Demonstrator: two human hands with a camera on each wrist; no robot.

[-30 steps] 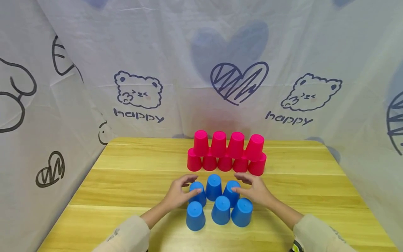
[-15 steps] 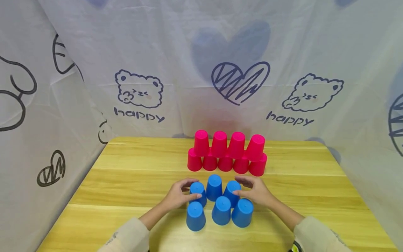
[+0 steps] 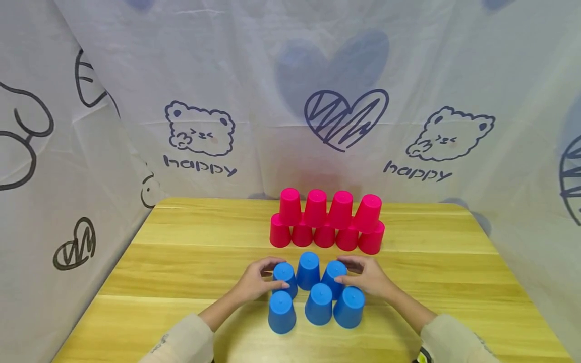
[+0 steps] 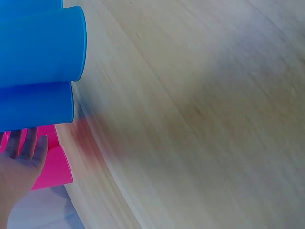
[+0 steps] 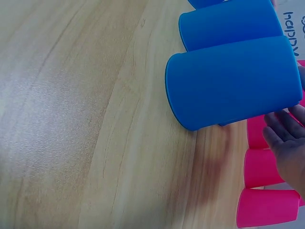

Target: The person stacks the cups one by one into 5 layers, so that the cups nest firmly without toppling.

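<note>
Several blue cups stand upside down on the table. My left hand holds the left blue cup of the rear group, thumb across its near side and fingers behind. On the other side, my right hand holds the right rear blue cup in the same way. Between them stands another blue cup. Nearer the person are a left front blue cup, a middle one and a right one. In the left wrist view, the fingers are partly hidden behind blue cups.
Behind the blue cups, pink cups stand upside down in a row, with a second pink row stacked on top. The wooden table ends at a patterned white cloth at the back and sides.
Both hands have come down slightly and closed in on the two outer rear blue cups, thumbs lowering along their near sides. The cups themselves have not visibly moved.
</note>
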